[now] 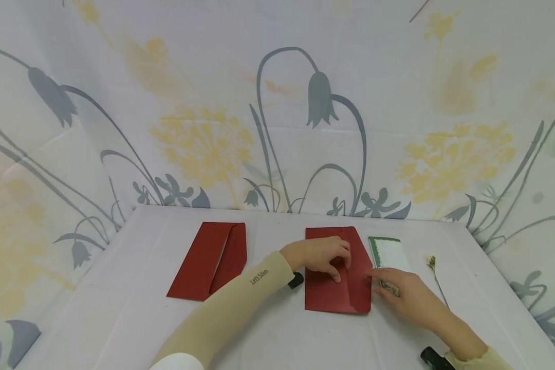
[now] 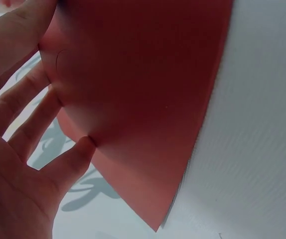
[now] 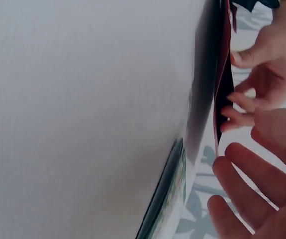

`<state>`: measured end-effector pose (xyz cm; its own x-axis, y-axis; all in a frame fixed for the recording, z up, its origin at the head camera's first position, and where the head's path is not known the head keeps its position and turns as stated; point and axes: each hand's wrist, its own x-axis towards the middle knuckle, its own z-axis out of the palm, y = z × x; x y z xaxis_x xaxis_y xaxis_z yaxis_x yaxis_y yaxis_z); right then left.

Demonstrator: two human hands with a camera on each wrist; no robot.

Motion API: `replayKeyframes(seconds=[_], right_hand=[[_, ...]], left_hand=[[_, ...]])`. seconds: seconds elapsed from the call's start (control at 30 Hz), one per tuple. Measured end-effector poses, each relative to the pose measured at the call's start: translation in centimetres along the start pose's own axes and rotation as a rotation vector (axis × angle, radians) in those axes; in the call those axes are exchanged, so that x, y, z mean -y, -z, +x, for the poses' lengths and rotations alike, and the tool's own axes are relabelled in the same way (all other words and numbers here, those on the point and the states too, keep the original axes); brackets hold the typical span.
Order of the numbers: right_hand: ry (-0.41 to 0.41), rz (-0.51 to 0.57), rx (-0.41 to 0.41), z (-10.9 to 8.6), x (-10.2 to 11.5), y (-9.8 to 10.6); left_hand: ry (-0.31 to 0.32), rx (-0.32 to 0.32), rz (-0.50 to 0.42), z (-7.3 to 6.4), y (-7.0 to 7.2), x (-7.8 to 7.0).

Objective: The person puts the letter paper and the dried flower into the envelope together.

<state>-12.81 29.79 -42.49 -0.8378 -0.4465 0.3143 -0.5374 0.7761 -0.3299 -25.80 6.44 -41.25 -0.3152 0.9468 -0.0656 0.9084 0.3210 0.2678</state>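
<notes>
In the head view a red envelope [image 1: 321,298] lies on the white table with its flap to the right. My left hand [image 1: 321,257] reaches over it, fingers bent at the envelope's opening. Seen from the left wrist, the fingertips meet the edge of the red paper [image 2: 143,99], and some tips are hidden behind it. My right hand [image 1: 409,293] touches the flap's right edge with its fingertips. From the right wrist, its fingers [image 3: 242,184] look nearly straight. Beside that hand is a white card with a green border [image 1: 390,252], partly covered by it.
A second red envelope [image 1: 203,262] lies to the left, partly behind the left forearm. To the right of the card lies a dried flower with a thin stem [image 1: 436,277]. Behind the table hangs a flower-patterned cloth [image 1: 277,128].
</notes>
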Motion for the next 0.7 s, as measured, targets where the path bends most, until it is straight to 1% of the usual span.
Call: replayKeyframes(seconds=[0.1,0.2,0.37,0.5,0.57,0.7], right_hand=[[-0.044,-0.019,-0.097,0.0,-0.5,0.6],[-0.090,-0.023,-0.160,-0.3,-1.2,1.1],[-0.146,-0.019,-0.212,-1.1,-2.3,1.4],[-0.203,-0.028,-0.266,-1.2,-2.7,1.7],[-0.247,-0.028,-0.292,-1.3,-3.0,1.7],[-0.365,-0.024,-0.302,-1.6,-3.6,1.6]], left_hand=[[0.007,0.002,-0.008,0.0,0.1,0.0],[0.014,0.007,-0.020,-0.1,0.2,-0.1],[0.018,0.006,-0.030,-0.2,0.1,-0.3],[0.022,0.005,-0.030,-0.2,0.1,-0.3],[0.023,0.006,-0.027,-0.3,0.2,-0.3],[0.027,0.011,-0.025,-0.4,0.3,-0.4]])
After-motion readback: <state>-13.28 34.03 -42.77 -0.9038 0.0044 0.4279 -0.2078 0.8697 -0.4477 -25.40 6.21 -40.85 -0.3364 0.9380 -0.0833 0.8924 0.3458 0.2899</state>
